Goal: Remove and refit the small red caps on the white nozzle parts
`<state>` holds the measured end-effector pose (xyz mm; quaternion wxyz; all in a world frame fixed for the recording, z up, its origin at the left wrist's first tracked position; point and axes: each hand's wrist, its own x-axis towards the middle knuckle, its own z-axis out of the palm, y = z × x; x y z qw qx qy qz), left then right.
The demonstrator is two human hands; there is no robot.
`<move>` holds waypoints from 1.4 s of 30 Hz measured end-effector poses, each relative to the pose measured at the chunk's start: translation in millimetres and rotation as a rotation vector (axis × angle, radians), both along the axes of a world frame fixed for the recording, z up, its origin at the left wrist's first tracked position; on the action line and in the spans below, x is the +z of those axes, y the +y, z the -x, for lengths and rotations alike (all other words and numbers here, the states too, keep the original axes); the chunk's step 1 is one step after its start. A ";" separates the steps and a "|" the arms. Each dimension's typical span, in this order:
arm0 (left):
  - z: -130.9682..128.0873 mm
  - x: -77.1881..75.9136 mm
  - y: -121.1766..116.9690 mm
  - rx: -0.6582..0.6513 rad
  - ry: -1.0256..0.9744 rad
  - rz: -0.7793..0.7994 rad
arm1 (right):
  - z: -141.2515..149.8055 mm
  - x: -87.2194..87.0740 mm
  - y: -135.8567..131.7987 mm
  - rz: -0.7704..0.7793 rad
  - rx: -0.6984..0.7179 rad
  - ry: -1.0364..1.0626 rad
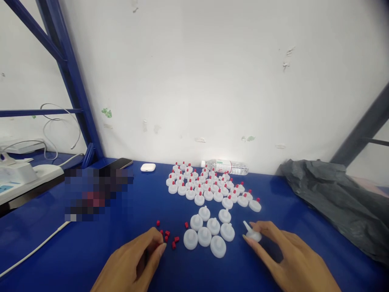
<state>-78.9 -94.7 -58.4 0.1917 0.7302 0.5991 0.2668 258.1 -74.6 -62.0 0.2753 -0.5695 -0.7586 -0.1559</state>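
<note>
My right hand pinches a white plastic nozzle cap between thumb and fingers, its spout tilted up to the left. At the lower left, my left hand has its fingers curled, thumb and forefinger tips close together beside a few small red tip caps. Whether a red tip cap is in that pinch is hidden. Between my hands, several white nozzle caps with bare spouts stand on the blue table. Behind them is a large cluster of white nozzle caps topped with red tips.
A clear water bottle lies behind the cluster against the wall. Left of it are a white earphone case and a phone. A black plastic bag covers the right side. A white cable and power strip are at left.
</note>
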 end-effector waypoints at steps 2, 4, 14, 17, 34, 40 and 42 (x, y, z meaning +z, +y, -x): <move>2.9 -0.2 1.9 0.005 0.016 -0.004 | -1.6 -2.1 -0.3 0.046 -0.019 0.043; 6.1 -1.4 3.7 -0.008 0.029 -0.009 | -2.5 -4.1 -0.1 0.075 -0.001 0.069; 8.2 -5.9 5.2 -0.001 0.066 -0.016 | 1.4 0.9 -2.4 0.036 0.131 -0.015; 8.4 -5.7 5.3 -0.005 0.067 -0.032 | -12.5 8.3 4.5 -0.021 0.024 0.018; 4.0 -1.1 1.1 0.067 -0.032 0.021 | -70.4 -33.0 7.4 0.193 0.115 -0.208; 0.6 6.3 0.0 0.050 -0.085 0.055 | -58.0 -25.8 8.4 0.221 0.076 -0.197; 1.4 5.2 0.8 0.037 -0.081 0.059 | -56.2 -26.3 12.3 0.276 0.061 -0.182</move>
